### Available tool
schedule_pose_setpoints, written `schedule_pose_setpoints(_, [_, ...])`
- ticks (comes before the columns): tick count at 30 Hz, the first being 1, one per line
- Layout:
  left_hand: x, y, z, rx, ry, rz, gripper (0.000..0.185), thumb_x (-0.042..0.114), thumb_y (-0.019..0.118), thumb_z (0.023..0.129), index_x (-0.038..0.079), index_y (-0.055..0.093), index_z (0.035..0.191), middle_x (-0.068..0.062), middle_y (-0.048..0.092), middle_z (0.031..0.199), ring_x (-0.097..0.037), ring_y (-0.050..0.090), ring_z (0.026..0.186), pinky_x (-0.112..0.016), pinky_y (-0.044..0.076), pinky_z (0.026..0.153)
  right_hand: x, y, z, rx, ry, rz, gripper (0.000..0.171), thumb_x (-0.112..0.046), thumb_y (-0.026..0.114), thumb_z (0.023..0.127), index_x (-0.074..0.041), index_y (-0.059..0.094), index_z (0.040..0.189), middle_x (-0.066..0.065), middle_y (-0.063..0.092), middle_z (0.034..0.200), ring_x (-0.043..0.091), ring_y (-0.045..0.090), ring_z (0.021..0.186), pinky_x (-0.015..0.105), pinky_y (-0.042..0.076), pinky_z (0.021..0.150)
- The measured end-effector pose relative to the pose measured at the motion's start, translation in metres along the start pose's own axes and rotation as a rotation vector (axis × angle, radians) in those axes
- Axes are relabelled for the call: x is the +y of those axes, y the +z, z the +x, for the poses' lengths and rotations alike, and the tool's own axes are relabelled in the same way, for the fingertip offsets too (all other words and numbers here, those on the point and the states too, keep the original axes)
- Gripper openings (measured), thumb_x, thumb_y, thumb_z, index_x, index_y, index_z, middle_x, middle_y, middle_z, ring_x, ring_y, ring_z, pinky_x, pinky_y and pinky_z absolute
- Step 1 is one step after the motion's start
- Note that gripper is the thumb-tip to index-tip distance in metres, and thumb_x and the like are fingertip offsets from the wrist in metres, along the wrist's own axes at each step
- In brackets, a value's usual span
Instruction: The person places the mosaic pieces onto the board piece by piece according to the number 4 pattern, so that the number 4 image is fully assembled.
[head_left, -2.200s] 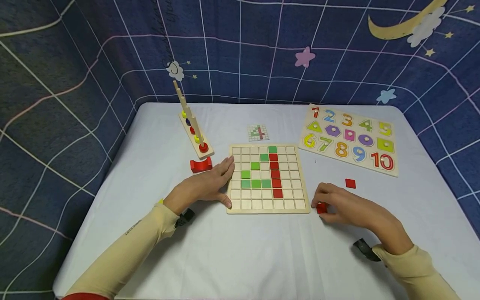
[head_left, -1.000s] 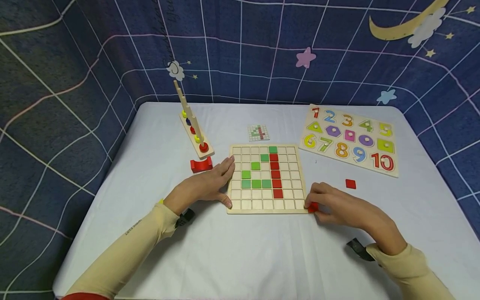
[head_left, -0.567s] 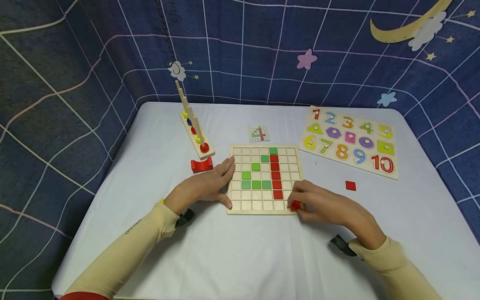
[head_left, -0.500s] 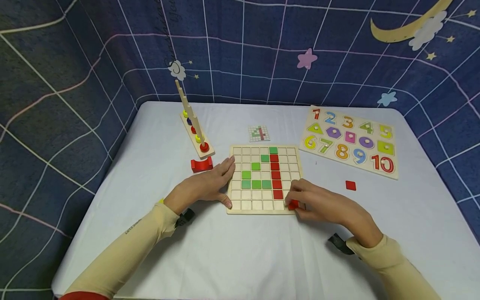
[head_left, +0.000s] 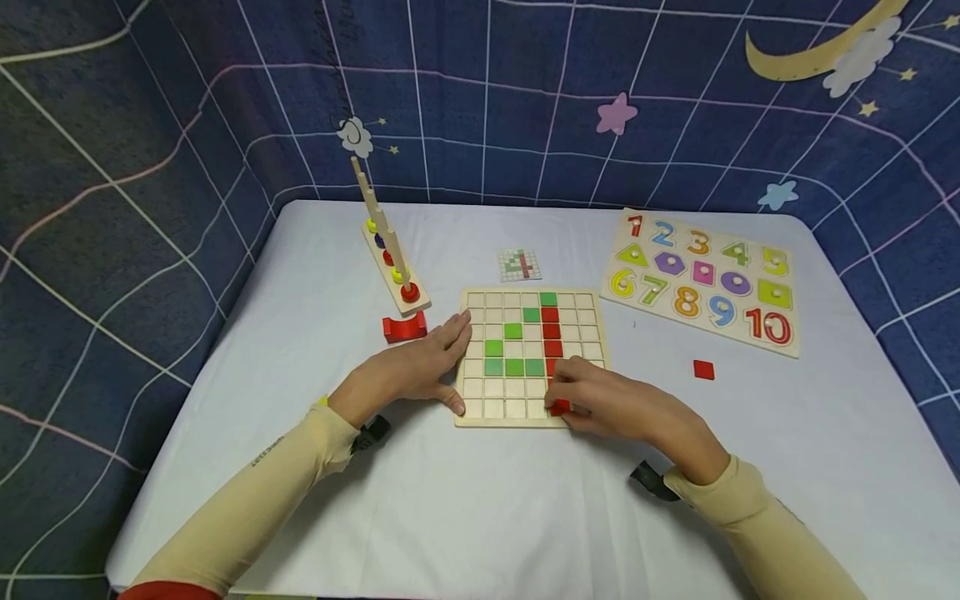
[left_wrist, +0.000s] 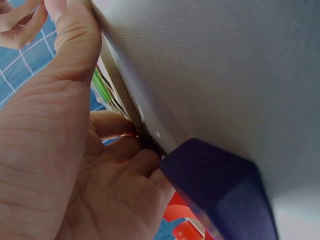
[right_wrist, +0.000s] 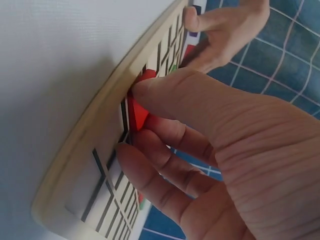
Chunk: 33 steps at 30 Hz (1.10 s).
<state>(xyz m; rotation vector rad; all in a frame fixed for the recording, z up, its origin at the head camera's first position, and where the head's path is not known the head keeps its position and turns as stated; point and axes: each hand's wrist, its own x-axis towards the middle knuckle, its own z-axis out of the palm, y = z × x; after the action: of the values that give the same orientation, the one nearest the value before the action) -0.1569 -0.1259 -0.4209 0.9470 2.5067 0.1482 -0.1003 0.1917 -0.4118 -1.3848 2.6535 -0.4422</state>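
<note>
Two hands at work on one wooden grid board [head_left: 592,304], lying flat and square to the near table edge. Leftmost, peg rack [head_left: 390,258] running long axis away toward the backdrop, red arch block [head_left: 403,327] just before it. Left hand [head_left: 408,371] flat, fingers straight and relaxed, resting against the board's left edge, thumb at the near-left corner. Right hand [head_left: 615,404] pinching a small red tile [head_left: 558,407] between thumb and fingertips, held low at the bottom row, below the red column [head_left: 551,329]; tilted on edge in the right wrist view [right_wrist: 137,112], not flat in a cell. Green tiles [head_left: 513,367] left of that column. Open cloth near and right; spare red tile [head_left: 703,369] well apart, number puzzle [head_left: 701,279] beyond.
</note>
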Motion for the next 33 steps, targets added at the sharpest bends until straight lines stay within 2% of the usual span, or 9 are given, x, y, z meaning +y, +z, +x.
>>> schedule_pose_setpoints(14, [0.001, -0.001, 0.001, -0.008, 0.004, -0.006, 0.129, 0.059, 0.081, 0.085, -0.004, 0.008, 0.170, -0.021, -0.002, 0.181, -0.039, 0.007, 0.170, -0.048, 0.026, 0.135, -0.004, 0.003, -0.002, 0.018, -0.004, -0.029, 0.019, -0.001, 0.083, 0.089, -0.014, 0.077, 0.102, 0.001, 0.061, 0.101, 0.015, 0.056, 0.094, 0.030, 0.057, 0.081])
schedule_pose_setpoints(26, [0.001, -0.001, 0.001, -0.009, 0.001, -0.013, 0.128, 0.059, 0.081, 0.085, -0.003, 0.008, 0.170, -0.020, -0.002, 0.181, -0.038, 0.007, 0.170, -0.048, 0.027, 0.135, -0.003, -0.005, -0.010, 0.006, 0.035, -0.010, 0.021, -0.005, 0.083, 0.090, -0.012, 0.079, 0.109, 0.006, 0.067, 0.116, 0.019, 0.060, 0.106, 0.035, 0.061, 0.089])
schedule_pose_setpoints(33, [0.002, -0.002, 0.000, -0.013, -0.004, -0.007, 0.129, 0.060, 0.080, 0.085, -0.003, 0.007, 0.170, -0.020, -0.002, 0.182, -0.037, 0.007, 0.170, -0.047, 0.028, 0.134, 0.001, -0.010, -0.018, 0.024, 0.040, -0.020, 0.021, -0.004, 0.082, 0.091, -0.012, 0.080, 0.111, 0.003, 0.066, 0.112, 0.016, 0.058, 0.103, 0.033, 0.061, 0.088])
